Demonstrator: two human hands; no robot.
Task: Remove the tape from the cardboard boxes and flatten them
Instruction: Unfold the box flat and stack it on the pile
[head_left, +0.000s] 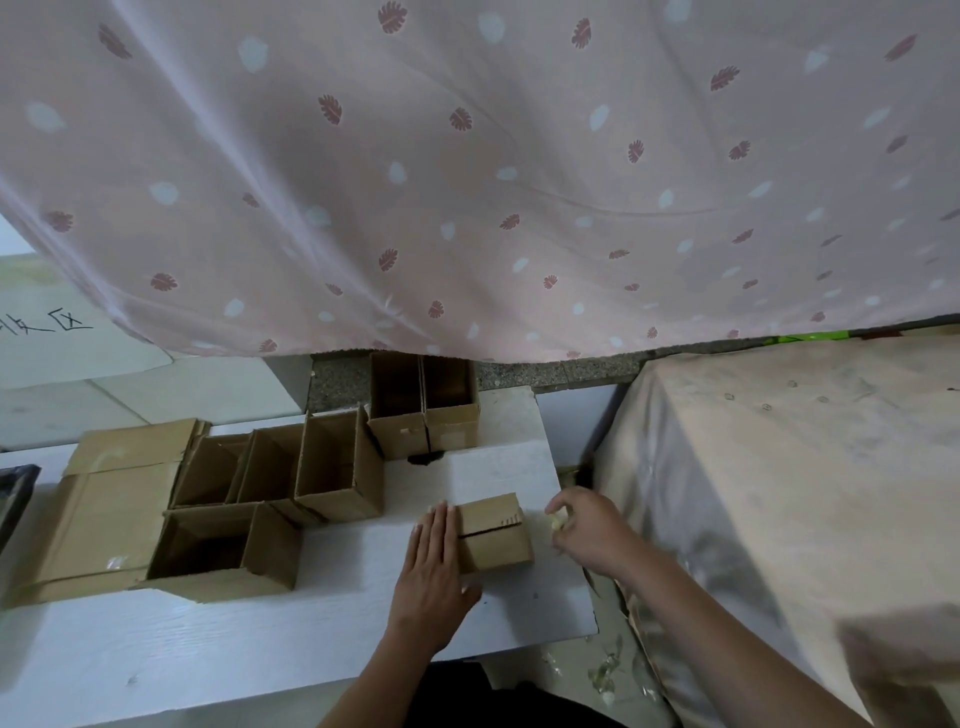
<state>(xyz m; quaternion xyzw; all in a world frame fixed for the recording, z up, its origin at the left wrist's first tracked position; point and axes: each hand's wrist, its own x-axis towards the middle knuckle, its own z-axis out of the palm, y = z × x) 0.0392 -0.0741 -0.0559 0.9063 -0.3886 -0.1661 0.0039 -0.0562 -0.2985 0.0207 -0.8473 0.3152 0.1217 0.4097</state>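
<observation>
Clearly my left hand (434, 566) lay flat, fingers straight, on the small box (494, 532) near the table's right edge (571, 551); my right hand (587, 530) pinched a tape wad (558, 519). A hard pull could push the box off. Open boxes (270, 483) crowded the left.

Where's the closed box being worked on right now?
In the head view the small closed box sits on the white table, right of centre, between the left hand resting flat against it and the right hand.
</observation>
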